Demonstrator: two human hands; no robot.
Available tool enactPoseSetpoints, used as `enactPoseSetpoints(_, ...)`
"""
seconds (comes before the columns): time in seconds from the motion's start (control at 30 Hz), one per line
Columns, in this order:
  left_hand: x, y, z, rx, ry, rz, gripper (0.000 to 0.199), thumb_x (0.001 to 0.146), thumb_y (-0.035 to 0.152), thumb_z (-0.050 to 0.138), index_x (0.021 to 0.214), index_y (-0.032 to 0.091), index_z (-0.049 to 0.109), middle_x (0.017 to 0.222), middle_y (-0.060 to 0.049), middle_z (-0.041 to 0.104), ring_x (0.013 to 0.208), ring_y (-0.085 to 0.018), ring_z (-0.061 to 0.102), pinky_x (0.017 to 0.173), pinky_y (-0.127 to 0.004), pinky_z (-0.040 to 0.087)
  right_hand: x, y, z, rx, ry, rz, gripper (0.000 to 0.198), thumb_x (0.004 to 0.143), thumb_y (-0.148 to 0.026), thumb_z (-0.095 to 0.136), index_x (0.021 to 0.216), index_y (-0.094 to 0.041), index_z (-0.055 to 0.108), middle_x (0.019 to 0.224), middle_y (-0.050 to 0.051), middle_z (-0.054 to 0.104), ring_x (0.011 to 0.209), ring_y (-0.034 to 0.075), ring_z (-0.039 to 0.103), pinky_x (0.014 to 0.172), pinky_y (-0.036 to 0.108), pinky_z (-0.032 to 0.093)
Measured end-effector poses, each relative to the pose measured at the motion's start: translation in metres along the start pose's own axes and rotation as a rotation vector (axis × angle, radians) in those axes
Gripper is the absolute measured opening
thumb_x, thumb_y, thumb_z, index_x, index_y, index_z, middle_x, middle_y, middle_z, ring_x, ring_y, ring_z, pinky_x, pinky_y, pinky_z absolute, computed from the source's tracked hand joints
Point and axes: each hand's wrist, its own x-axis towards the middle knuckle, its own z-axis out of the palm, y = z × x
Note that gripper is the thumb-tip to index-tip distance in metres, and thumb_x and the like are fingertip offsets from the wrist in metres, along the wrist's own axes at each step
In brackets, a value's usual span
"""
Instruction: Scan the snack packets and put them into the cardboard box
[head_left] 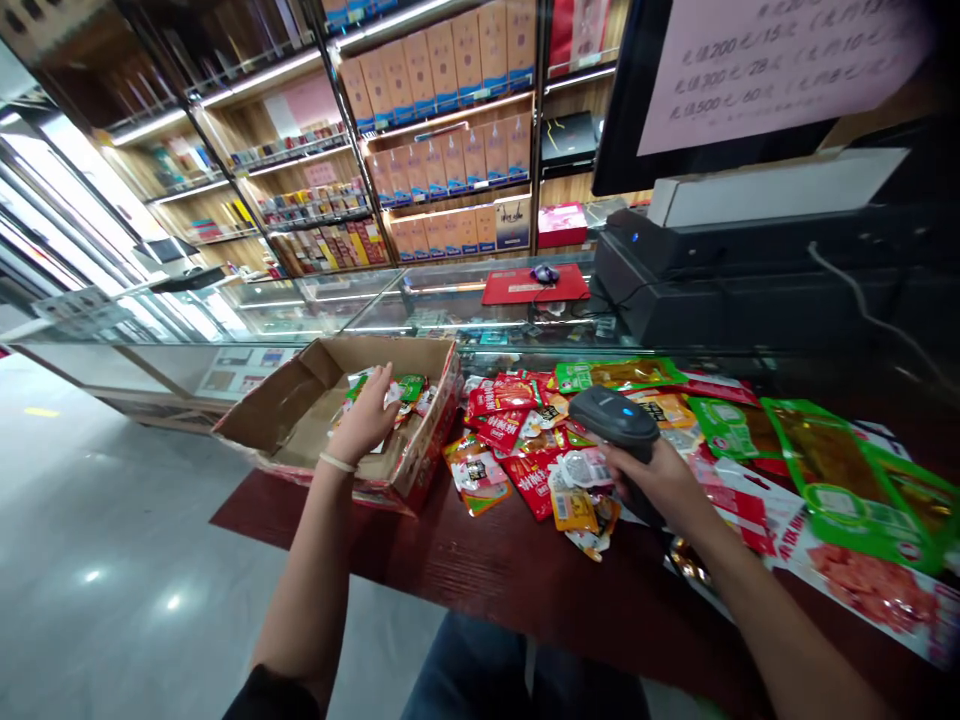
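My left hand (367, 418) reaches over an open cardboard box (296, 445) on the left. Its fingers are apart and stretched out, close above several small snack packets (414, 388) at the box's right end. Whether the fingertips touch them I cannot tell. In my right hand (664, 480) is a dark barcode scanner (615, 418), gripped by its handle. Its head hangs over a heap of snack packets in red, orange and white, among them a red packet (534, 482) and a yellow packet (574, 510).
Larger green snack bags (825, 450) and a white bag (870, 580) lie on the right of the dark red counter (480, 580). Behind are a glass display case, a mouse (545, 273) on a red mat (499, 288), a monitor, and shelves of boxes (442, 65).
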Motion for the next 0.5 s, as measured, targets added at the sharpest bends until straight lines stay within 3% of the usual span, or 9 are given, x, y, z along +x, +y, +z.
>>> enactPoseSetpoints(0.07,0.000,-0.016,0.006,0.052,-0.039,-0.011,0.052,0.079,0.024,0.056,0.129,0.016,0.062,0.140,-0.015,0.060,0.136,-0.030,0.050,0.117,-0.049,0.034,0.001,0.001,0.000,0.012,-0.038,0.028,0.040,0.076,-0.056,0.074,0.076,-0.020,0.058,0.049,-0.003,0.055,0.039,0.013,0.050,0.042,0.027,0.041)
enactPoseSetpoints(0.17,-0.003,-0.013,0.009,0.065,-0.010,-0.008,0.039,0.085,0.029,0.054,0.120,0.019,0.068,0.122,-0.012,0.071,0.115,-0.027,0.066,0.106,-0.044,0.047,0.000,-0.003,0.000,0.032,-0.049,0.009,0.038,0.078,-0.054,0.073,0.080,-0.019,0.058,0.050,-0.004,0.054,0.039,0.012,0.048,0.042,0.026,0.040)
enactPoseSetpoints(0.27,-0.008,0.010,0.002,0.075,0.039,0.017,0.034,0.089,0.034,0.052,0.114,0.019,0.071,0.111,-0.010,0.075,0.096,-0.024,0.071,0.091,-0.037,0.054,-0.001,-0.009,-0.003,0.034,-0.053,-0.029,0.037,0.079,-0.052,0.073,0.074,-0.020,0.057,0.046,-0.004,0.052,0.039,0.011,0.046,0.042,0.025,0.040)
enactPoseSetpoints(0.37,-0.013,0.041,-0.002,0.122,0.111,0.089,0.034,0.092,0.038,0.051,0.114,0.020,0.071,0.110,-0.008,0.075,0.090,-0.022,0.071,0.086,-0.035,0.054,0.000,-0.014,-0.009,0.130,-0.010,-0.022,0.038,0.078,-0.052,0.074,0.068,-0.020,0.054,0.049,-0.004,0.052,0.039,0.011,0.047,0.039,0.024,0.039)
enactPoseSetpoints(0.5,-0.019,0.088,0.020,0.059,0.056,0.214,0.031,0.093,0.036,0.053,0.114,0.023,0.070,0.110,-0.006,0.074,0.093,-0.022,0.069,0.089,-0.033,0.052,0.004,-0.015,-0.023,0.242,0.098,0.031,0.033,0.074,-0.046,0.077,0.073,-0.020,0.057,0.052,-0.005,0.053,0.038,0.010,0.047,0.036,0.023,0.040)
